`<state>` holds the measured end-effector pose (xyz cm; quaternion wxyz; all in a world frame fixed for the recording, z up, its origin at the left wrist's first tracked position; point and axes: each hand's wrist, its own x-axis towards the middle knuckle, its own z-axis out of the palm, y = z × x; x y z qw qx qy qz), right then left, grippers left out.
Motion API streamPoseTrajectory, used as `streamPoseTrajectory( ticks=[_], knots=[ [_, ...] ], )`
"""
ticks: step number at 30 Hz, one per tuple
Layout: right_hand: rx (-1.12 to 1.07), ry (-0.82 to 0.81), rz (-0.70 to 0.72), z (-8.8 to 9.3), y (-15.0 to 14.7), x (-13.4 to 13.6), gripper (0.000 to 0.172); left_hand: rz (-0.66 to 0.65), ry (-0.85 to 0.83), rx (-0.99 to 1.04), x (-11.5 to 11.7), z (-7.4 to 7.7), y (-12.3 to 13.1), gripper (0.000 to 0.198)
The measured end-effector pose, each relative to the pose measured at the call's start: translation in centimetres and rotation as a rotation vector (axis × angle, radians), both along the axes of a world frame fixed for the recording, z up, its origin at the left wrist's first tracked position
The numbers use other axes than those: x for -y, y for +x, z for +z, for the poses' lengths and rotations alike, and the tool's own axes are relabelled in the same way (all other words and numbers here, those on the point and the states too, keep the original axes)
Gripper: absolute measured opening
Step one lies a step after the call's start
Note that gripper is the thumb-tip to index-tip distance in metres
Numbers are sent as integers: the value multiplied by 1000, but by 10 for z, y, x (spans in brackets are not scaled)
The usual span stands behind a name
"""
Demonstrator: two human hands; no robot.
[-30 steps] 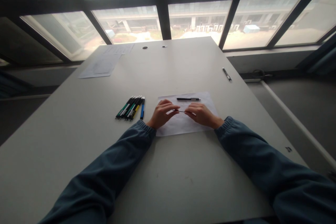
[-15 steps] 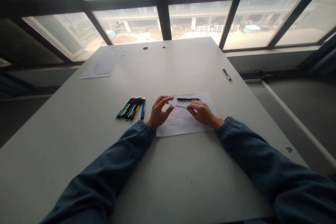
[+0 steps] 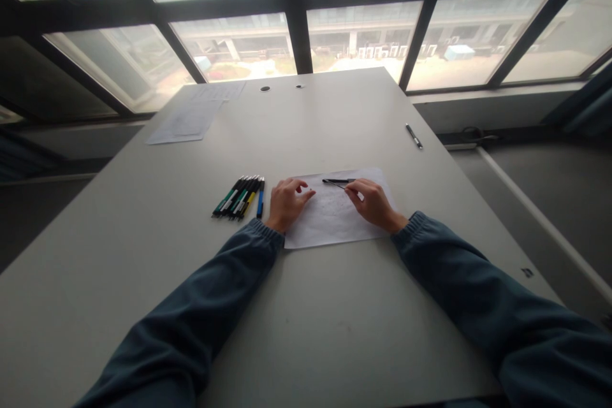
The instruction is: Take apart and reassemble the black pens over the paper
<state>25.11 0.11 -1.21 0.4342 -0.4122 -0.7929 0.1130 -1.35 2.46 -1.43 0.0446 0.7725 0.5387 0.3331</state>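
My right hand pinches a thin dark pen refill that points left and slightly away from me. Just behind it, a black pen lies across the white paper sheet; the hand hides its right end. Over the sheet's left side, my left hand is curled, thumb and fingers drawn close together. A tiny dark speck shows by the thumb tip, too small to name. Left of this hand lie a blue pen and a row of several black, green and yellow pens.
Another pen lies near the right edge of the white table. Printed sheets rest at the far left. Two round holes are near the back edge, below large windows. A small dark mark sits by the right edge.
The refill's left end has swung away from me, towards the black pen. My left fingers have curled in, and the small grey piece beside them is now mostly hidden.
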Motion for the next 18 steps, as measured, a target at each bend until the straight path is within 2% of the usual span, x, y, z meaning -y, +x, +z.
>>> streamPoseTrajectory(
  ticks=[2, 6, 10, 12, 14, 18],
  knots=[
    [-4, 1, 0, 0, 0, 0, 18, -21, -43, -8, -1, -1, -1, 11],
    [-11, 0, -2, -2, 0, -1, 19, -31, -40, 24, -2, -1, -1, 9],
    [-10, -4, 1, -3, 0, -1, 19, -57, -69, 50, -3, -1, -1, 20],
    [-10, -4, 3, -2, 0, 0, 19, -96, -97, 49, -5, 0, -1, 15],
    [-10, -3, 2, -1, -1, 0, 19, -110, -100, 59, -7, 3, -2, 8],
    [-11, 0, 1, -1, -1, 0, 18, -71, -69, 125, -9, 20, -3, 8]
  ],
)
